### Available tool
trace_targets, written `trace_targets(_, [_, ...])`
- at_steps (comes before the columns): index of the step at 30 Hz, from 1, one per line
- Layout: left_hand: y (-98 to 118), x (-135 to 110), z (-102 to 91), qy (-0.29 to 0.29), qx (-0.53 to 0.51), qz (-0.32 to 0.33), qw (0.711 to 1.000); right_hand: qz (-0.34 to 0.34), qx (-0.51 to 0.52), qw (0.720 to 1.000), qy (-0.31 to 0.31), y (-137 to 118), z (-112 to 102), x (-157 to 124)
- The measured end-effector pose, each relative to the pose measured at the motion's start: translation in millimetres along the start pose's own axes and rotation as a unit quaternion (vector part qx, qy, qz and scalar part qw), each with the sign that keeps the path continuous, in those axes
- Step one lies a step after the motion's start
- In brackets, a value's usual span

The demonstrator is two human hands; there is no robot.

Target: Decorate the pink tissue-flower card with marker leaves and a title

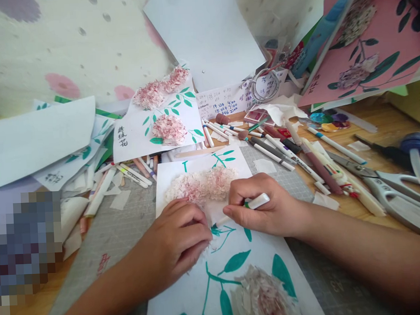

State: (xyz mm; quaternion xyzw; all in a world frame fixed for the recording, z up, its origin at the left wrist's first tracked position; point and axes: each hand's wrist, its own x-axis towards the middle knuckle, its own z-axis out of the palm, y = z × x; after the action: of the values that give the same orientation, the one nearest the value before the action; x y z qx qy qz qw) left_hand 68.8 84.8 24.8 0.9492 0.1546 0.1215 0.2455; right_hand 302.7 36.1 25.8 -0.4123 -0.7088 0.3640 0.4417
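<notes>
A white sheet of paper [236,281] with painted green stems and leaves lies on a grey cutting mat [112,231]. It carries a pink shredded-paper flower cluster [200,185] at the top and another [265,296] near the bottom. My right hand [264,206] is closed on a white marker pen [255,203] whose tip points down-left at a green stem. My left hand [180,237] rests curled on the paper just below the upper cluster, fingers pressed together; what they pinch is hidden.
A finished flower picture [159,122] lies behind. Many marker pens [265,146] are scattered over the wooden table. Scissors [388,187] lie at the right. A pink flower card [368,43] leans at the upper right. Loose white sheets [31,142] pile up at the left.
</notes>
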Motion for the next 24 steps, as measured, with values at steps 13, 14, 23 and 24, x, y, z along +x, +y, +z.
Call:
trace_targets(13, [0.3,0.3,0.7,-0.003,-0.011,-0.005,1.0,-0.005,0.04,0.999,-0.016,2.1,0.4,-0.2])
trace_targets(14, [0.3,0.1,0.6,-0.004,-0.01,-0.007,1.0,-0.002,0.041,0.999,-0.015,2.0,0.3,-0.1])
trace_targets(23, [-1.3,-0.4,0.3,-0.004,-0.018,-0.01,1.0,0.0,0.063,0.998,-0.031,1.3,-0.3,-1.6])
trace_targets(24, [-1.6,-0.2,0.5,-0.005,-0.018,-0.01,1.0,0.0,0.065,0.997,-0.034,1.4,-0.4,-1.5])
